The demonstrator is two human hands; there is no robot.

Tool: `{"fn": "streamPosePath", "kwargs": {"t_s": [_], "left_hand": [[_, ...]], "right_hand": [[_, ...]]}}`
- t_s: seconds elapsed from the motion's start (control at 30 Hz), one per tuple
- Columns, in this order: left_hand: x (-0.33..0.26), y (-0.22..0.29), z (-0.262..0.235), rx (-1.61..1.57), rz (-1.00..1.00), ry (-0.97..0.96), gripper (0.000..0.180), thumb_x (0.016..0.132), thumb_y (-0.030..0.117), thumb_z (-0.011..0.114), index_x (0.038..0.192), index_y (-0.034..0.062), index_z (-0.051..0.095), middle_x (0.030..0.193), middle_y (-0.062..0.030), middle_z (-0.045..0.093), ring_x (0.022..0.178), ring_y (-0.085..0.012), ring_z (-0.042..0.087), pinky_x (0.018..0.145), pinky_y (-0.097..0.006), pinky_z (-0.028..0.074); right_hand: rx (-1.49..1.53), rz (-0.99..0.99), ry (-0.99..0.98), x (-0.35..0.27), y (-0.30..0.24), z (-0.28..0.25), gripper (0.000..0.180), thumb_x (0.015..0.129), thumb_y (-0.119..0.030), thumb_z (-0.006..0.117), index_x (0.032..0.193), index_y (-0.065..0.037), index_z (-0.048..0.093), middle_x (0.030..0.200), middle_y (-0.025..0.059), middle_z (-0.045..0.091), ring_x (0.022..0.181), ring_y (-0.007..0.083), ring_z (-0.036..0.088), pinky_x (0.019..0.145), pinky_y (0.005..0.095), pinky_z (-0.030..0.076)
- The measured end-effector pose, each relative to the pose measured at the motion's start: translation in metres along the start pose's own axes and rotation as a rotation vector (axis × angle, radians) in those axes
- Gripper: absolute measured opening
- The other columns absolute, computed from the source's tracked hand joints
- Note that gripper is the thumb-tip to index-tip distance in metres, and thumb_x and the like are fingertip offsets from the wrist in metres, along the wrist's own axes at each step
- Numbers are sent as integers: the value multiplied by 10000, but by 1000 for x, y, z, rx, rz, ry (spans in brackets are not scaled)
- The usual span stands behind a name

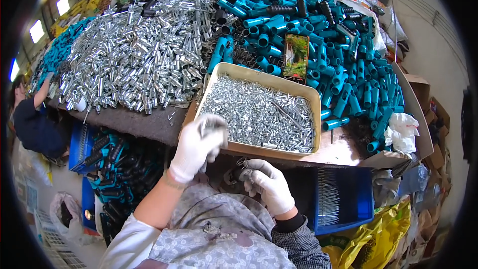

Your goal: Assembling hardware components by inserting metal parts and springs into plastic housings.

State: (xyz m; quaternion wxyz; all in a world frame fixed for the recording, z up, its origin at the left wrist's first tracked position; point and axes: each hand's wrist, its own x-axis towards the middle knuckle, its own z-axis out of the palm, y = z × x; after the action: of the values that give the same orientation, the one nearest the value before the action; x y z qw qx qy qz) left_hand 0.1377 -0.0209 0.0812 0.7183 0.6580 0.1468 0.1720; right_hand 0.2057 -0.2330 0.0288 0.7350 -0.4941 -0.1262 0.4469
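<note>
My left hand (198, 145), in a white glove, hovers at the near left corner of a beige tray (312, 100) filled with several small silver metal pieces (259, 112); its fingers are curled around a small metal part. My right hand (266, 182), also gloved, sits below the tray's front edge at my lap and grips a small dark metal part with a ring (239, 165). The palms are hidden from view.
A big heap of silver metal tubes (134, 55) covers the table's left. Teal plastic sleeves (338, 45) pile up at the right, with a phone (297, 56) propped against them. Blue bins (343, 197) stand below. Another person (32, 119) works at far left.
</note>
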Motion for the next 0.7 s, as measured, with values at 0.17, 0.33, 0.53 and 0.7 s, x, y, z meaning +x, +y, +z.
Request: {"fn": "streamPosePath", "kwargs": {"t_s": [0.17,0.33,0.53,0.7], "left_hand": [[22,-7,-6,-50,49,64,423,978,198,648,1325,-7,518,770,-23,632,515,-20,476,435,-193,381],[-4,-20,-2,-336,193,129,458,1077,197,443,1497,30,367,986,-81,627,705,-86,569,569,-244,494],[-24,-35,22,-748,311,148,174,1059,111,460,1219,74,515,1054,-81,599,897,-196,616,802,-382,539],[-43,-47,38,-776,249,122,158,1029,63,514,1186,46,525,1101,-109,610,972,-231,635,911,-424,545]], "right_hand": [[-172,-75,112,0,14,4,346,951,-164,642,1233,34,617,948,36,691,739,58,579,625,210,467],[-196,-72,122,2,35,0,339,932,-114,672,1249,5,645,995,17,698,796,46,594,683,207,490],[-72,-126,98,0,47,19,323,945,-91,649,1244,32,641,982,58,698,773,79,605,690,239,507],[103,-90,23,-7,38,23,415,973,-203,614,1293,56,559,1030,109,692,714,116,608,627,240,496]]}}
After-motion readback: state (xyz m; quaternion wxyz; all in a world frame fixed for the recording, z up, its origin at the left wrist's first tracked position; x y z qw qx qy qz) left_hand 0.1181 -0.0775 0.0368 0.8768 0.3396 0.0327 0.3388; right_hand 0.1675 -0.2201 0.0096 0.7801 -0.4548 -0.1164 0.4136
